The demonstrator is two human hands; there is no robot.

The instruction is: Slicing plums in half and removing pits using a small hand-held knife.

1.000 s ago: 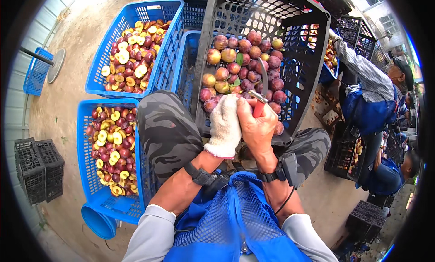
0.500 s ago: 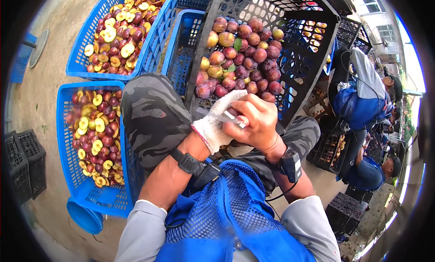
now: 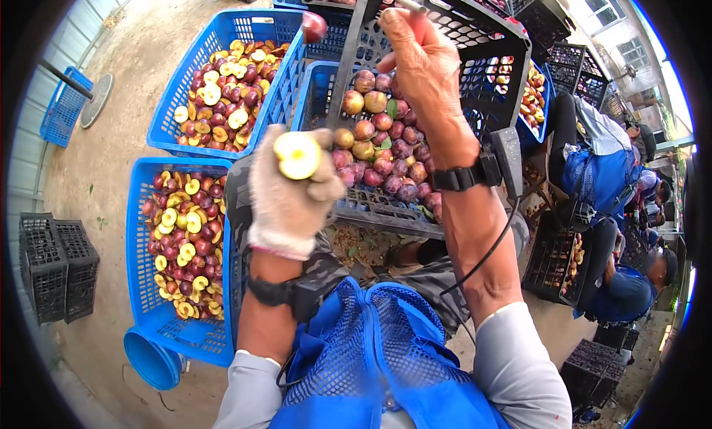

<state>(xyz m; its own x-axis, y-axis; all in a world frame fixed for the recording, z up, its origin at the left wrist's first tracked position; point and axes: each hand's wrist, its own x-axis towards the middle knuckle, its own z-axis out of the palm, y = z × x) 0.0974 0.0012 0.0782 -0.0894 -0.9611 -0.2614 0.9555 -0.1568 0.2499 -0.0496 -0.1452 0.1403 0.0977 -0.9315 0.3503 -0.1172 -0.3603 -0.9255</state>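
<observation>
My left hand, in a white glove, holds up a halved plum with its yellow cut face toward me. My bare right hand is raised higher, closed around a small knife whose metal end sticks out past the fingers. It hovers over the black crate of whole red and yellow plums. A dark red plum piece shows at the rim of the far blue crate, seemingly in the air.
A near blue crate on my left holds cut plum halves, as does the far one. Empty black crates stand at far left, and a blue bucket lies below. Seated people in blue vests work at right among more crates.
My hands were together over my lap, cutting a plum. They have separated: the right rose up and away with the knife, and the left lifted the cut half.
</observation>
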